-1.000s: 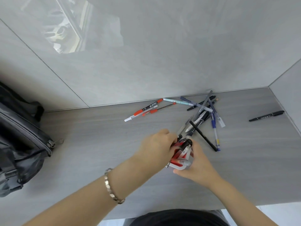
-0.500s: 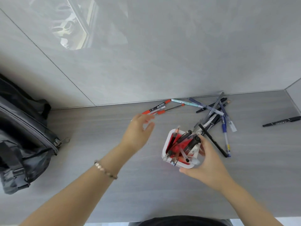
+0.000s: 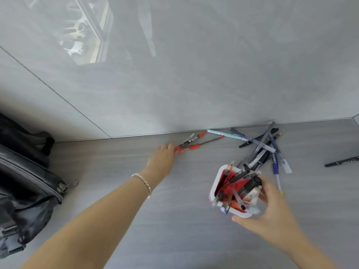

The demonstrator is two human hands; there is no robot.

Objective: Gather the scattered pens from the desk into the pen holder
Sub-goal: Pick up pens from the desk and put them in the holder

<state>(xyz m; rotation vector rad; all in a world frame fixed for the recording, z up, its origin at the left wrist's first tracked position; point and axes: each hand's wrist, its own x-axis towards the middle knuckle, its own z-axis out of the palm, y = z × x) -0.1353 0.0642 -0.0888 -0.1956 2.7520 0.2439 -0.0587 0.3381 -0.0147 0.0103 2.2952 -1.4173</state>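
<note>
My right hand (image 3: 272,212) grips a white pen holder (image 3: 216,182) with a red inside, tilted toward me and holding several pens. My left hand (image 3: 161,158) reaches far across the desk (image 3: 174,230). Its fingertips lie over the left end of a red marker (image 3: 191,141) near the wall. Whether the fingers have closed on it is hidden. A thin red pen (image 3: 192,147) lies just below the marker. A pale blue pen (image 3: 226,135) and a loose pile of pens (image 3: 262,150) lie behind the holder. One black marker (image 3: 342,162) lies alone at the far right.
A black bag (image 3: 23,181) with a zip pull sits on the desk at the left edge. A glossy grey wall (image 3: 194,74) rises right behind the pens, and a side wall closes the far right corner.
My left hand has left the holder and stretched up and left to the red marker by the wall. My right hand has kept hold of the pen holder.
</note>
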